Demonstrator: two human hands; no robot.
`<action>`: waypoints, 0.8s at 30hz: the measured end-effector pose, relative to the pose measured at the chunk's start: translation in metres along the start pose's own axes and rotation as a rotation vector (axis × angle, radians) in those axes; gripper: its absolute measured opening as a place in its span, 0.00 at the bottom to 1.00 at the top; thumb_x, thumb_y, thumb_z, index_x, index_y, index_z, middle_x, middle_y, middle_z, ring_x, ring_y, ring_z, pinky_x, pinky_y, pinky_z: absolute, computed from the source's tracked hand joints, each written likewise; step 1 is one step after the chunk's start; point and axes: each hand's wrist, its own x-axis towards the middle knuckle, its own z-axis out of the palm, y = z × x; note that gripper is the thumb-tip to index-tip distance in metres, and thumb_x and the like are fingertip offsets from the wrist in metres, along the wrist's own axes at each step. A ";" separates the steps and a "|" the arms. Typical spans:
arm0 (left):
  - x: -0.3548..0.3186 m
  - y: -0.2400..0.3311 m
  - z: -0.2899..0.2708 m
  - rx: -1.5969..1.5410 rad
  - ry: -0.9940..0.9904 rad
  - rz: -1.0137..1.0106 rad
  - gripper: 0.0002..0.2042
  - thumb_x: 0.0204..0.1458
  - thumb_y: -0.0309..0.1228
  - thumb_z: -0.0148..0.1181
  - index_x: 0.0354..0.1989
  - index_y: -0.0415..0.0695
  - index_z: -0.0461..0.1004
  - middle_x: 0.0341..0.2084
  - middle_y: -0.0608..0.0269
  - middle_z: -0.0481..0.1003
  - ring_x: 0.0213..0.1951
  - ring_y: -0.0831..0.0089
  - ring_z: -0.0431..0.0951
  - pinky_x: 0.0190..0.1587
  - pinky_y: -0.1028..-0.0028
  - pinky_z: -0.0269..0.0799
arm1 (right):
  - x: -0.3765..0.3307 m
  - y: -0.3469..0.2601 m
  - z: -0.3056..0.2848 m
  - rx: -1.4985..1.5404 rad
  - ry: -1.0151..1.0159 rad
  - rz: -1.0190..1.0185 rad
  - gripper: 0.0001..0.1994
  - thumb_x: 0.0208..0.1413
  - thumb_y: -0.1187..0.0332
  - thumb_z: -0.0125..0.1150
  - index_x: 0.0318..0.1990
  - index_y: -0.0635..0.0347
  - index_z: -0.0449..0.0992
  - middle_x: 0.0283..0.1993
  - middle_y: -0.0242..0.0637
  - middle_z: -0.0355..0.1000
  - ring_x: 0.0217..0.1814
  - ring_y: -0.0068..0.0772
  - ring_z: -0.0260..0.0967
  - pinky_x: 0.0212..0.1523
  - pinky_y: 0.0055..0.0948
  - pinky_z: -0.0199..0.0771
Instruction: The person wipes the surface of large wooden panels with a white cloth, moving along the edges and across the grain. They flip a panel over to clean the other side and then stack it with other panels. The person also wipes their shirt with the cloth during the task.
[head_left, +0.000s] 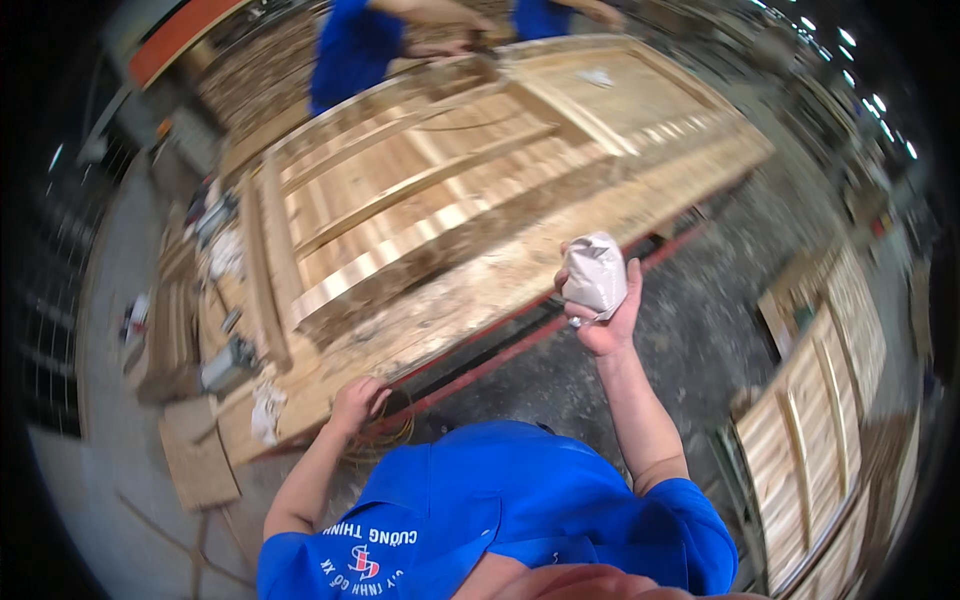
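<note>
Raised in front of me, my right hand (612,320) grips a pale, crumpled plastic bag (596,275) with its fingers wrapped round the sides. What fills the bag cannot be made out. My left hand (360,402) is beside the near edge of the wooden workbench (420,335), fingers loosely bent and apart, with nothing visible in it. Beyond both hands a large wooden panel frame (440,185) lies flat on the bench, with long battens across its slatted face. A small white scrap (594,77) lies on its far right section.
Power tools (228,365) and white rags (267,410) crowd the bench's left end. Two blue-shirted co-workers (355,50) stand at its far side. More wooden panels (805,435) lean at right. Yellow cord (385,435) hangs under the near edge.
</note>
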 end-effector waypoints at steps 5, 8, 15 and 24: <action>-0.056 -0.043 -0.035 0.060 0.126 -0.257 0.07 0.50 0.32 0.62 0.35 0.45 0.76 0.25 0.60 0.75 0.30 0.60 0.76 0.34 0.65 0.72 | 0.103 0.074 0.009 0.089 -0.081 0.225 0.35 0.54 0.42 0.55 0.61 0.59 0.62 0.58 0.43 0.64 0.49 0.40 0.64 0.15 0.21 0.58; -0.090 -0.068 -0.043 0.086 0.166 -0.389 0.07 0.51 0.33 0.61 0.33 0.44 0.76 0.24 0.59 0.76 0.30 0.60 0.77 0.34 0.64 0.72 | 0.157 0.125 0.020 0.118 -0.094 0.317 0.34 0.53 0.42 0.56 0.59 0.59 0.65 0.54 0.41 0.67 0.49 0.38 0.64 0.15 0.21 0.56; -0.126 -0.118 -0.039 -0.010 0.272 -0.513 0.05 0.50 0.33 0.61 0.30 0.45 0.77 0.24 0.58 0.75 0.30 0.59 0.76 0.34 0.63 0.72 | 0.288 0.238 0.057 0.081 -0.134 0.419 0.30 0.54 0.44 0.58 0.57 0.55 0.67 0.55 0.42 0.69 0.51 0.43 0.65 0.16 0.18 0.57; -0.109 -0.145 -0.018 -0.074 0.498 -0.629 0.04 0.47 0.31 0.62 0.29 0.46 0.76 0.21 0.60 0.74 0.27 0.60 0.75 0.30 0.64 0.68 | 0.487 0.367 0.040 -0.118 -0.036 0.443 0.24 0.55 0.47 0.58 0.53 0.52 0.70 0.51 0.41 0.71 0.48 0.42 0.68 0.17 0.21 0.56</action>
